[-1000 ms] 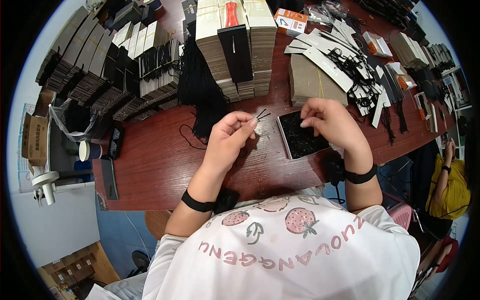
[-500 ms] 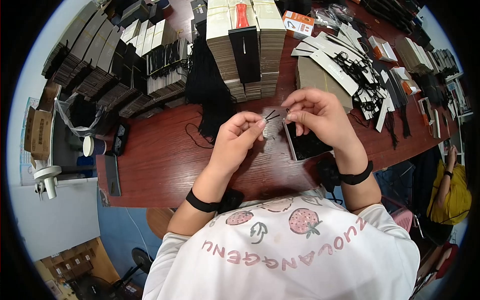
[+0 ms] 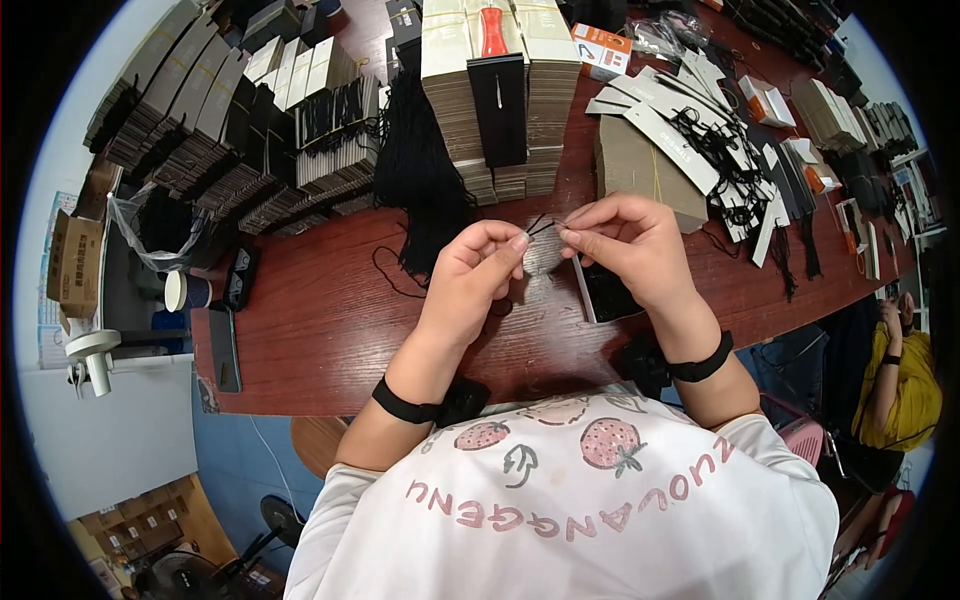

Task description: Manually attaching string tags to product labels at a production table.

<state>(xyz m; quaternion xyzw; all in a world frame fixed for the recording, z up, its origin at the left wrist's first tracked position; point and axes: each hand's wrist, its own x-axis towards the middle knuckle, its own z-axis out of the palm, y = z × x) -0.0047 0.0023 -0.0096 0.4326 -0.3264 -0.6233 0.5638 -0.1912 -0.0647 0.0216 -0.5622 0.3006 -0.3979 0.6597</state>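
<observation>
Wearing: a white shirt (image 3: 590, 540) with printed strawberries (image 3: 612, 443), and a black band (image 3: 406, 403) on each wrist.
Table (image 3: 320, 335): reddish brown, a dark slab (image 3: 224, 350) at its left edge.
Left hand (image 3: 466, 277): thumb and forefinger pinched narrow, holding thin black strips (image 3: 541, 227) whose ends point far and right.
Right hand (image 3: 640, 250): thumb and forefinger close together just beside those ends; whether they grip one, I cannot tell.
Black strips: above the table, between the two hands.
Tray (image 3: 584, 290): white-rimmed, with black strands (image 3: 613, 295) inside, partly hidden below the right hand.
Cord bundle (image 3: 415, 160): black, draped beyond the left hand.
Loose tags (image 3: 665, 145): far right, white, tangled with black cords (image 3: 700, 135).
Card stack (image 3: 447, 115): far middle, a red-handled tool (image 3: 492, 32) on top.
Orange-and-white box (image 3: 602, 50): just right of the stack.
</observation>
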